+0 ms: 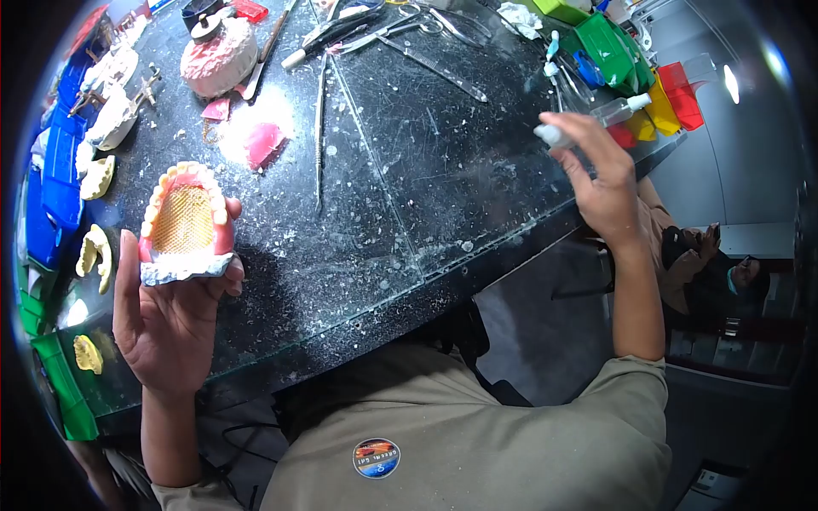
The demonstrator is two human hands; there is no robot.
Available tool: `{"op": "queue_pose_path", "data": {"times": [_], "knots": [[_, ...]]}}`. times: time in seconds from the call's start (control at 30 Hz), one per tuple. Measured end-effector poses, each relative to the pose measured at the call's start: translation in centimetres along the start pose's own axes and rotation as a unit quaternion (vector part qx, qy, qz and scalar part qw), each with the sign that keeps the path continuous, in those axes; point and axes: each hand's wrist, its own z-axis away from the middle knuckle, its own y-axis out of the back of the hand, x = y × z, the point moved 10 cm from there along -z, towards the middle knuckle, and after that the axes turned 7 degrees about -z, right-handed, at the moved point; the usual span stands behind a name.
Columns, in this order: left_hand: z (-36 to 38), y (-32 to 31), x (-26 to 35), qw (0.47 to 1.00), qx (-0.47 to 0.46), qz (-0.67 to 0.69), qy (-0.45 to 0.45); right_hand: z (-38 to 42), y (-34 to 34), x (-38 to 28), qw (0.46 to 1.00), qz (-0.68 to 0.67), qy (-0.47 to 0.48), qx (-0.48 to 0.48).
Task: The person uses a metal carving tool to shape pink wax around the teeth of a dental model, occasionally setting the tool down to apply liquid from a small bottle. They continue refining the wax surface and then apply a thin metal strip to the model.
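Note:
My left hand (pixel 176 328) holds up a plaster dental cast (pixel 186 270) from below, thumb and fingers around its sides. On the cast sit a pink wax gum and a row of cream teeth (pixel 152 213), with a gold mesh plate (pixel 183 221) across the palate. Above the right part of the bench, my right hand (pixel 603 183) pinches a small white-tipped bottle (pixel 552 135) between thumb and fingers; most of its body is hidden by the hand. Behind that hand lies a clear bottle (pixel 615 111) with a white cap.
Pink wax pieces (pixel 264 143), a thin metal tool (pixel 320 136), pliers (pixel 460 28) and a pink-covered cast (pixel 218 60) lie on the black bench (pixel 375 221). Blue bins (pixel 53 187) with plaster pieces line the left; coloured bins (pixel 609 51) stand right. Another person (pixel 690 264) sits beyond.

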Motion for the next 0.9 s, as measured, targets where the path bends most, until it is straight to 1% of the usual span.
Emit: {"op": "queue_pose_path", "data": {"times": [0.1,0.13,0.2,0.23,0.27,0.3,0.33,0.37,0.4,0.43,0.47,0.5,0.53,0.63,0.67,0.77,0.8,0.83,0.87,0.9], "knots": [[0.1,-0.2,-0.1,1.000,-0.022,0.001,0.005,-1.6,1.0,1.2,0.988,-0.133,-0.053,0.057],[0.1,-0.4,-0.2,0.999,-0.028,0.012,0.010,-3.0,0.9,0.7,0.978,-0.190,-0.045,0.067],[0.2,-0.9,-0.2,0.999,-0.042,0.016,0.012,-6.4,-0.2,0.1,0.967,-0.247,-0.010,0.066],[0.2,-0.6,-0.4,1.000,-0.010,0.001,0.022,-8.4,-1.1,-0.2,0.959,-0.276,-0.001,0.065],[0.4,-0.3,-0.5,1.000,-0.009,-0.004,0.023,-10.8,-2.7,-0.9,0.957,-0.289,0.008,0.033],[0.5,0.1,-0.6,1.000,-0.010,-0.009,0.025,-13.2,-4.3,-1.2,0.947,-0.319,0.010,0.027],[0.5,0.4,-0.7,0.999,0.022,0.001,0.027,-15.8,-5.1,-2.8,0.966,-0.240,0.085,0.043],[0.4,0.1,-0.6,1.000,0.011,-0.004,0.024,-18.4,-7.4,-3.5,0.958,-0.283,0.053,-0.011],[0.3,0.0,-0.5,1.000,0.000,-0.009,0.022,-21.7,-8.5,-4.0,0.949,-0.306,0.062,0.041],[0.3,-0.3,-0.3,1.000,-0.012,-0.014,0.021,-24.3,-9.7,-4.7,0.928,-0.361,0.086,0.038],[0.3,0.0,-0.2,1.000,0.021,-0.006,0.022,-27.5,-11.5,-3.1,0.948,-0.293,0.106,0.068],[0.2,-0.2,0.3,1.000,0.016,0.003,0.009,-29.7,-12.0,-2.3,0.936,-0.274,0.122,0.183],[0.1,-0.3,0.8,1.000,0.011,0.014,-0.001,-31.2,-13.1,-2.9,0.947,-0.259,0.101,0.158],[-0.1,0.2,1.6,1.000,-0.003,0.027,-0.013,-33.2,-18.5,-1.0,0.980,-0.139,0.048,0.134],[-0.2,0.4,1.7,0.999,-0.008,0.029,-0.013,-33.6,-19.0,-0.2,0.973,-0.178,0.009,0.146],[0.0,0.3,1.5,0.998,0.004,0.059,-0.003,-34.6,-20.6,-0.3,0.958,-0.268,0.071,0.074],[0.1,0.2,1.2,0.997,0.010,0.072,0.007,-35.0,-21.2,0.4,0.888,-0.445,0.115,0.032],[0.1,0.1,1.1,0.999,-0.009,0.052,0.007,-34.1,-19.0,0.3,0.900,-0.415,0.091,0.093],[0.1,0.2,1.0,0.999,-0.028,0.034,0.007,-33.0,-16.9,0.4,0.938,-0.322,0.048,0.115],[0.2,0.2,0.9,0.999,-0.046,0.015,0.004,-30.2,-13.3,-3.3,0.973,-0.204,0.052,0.097]]}}
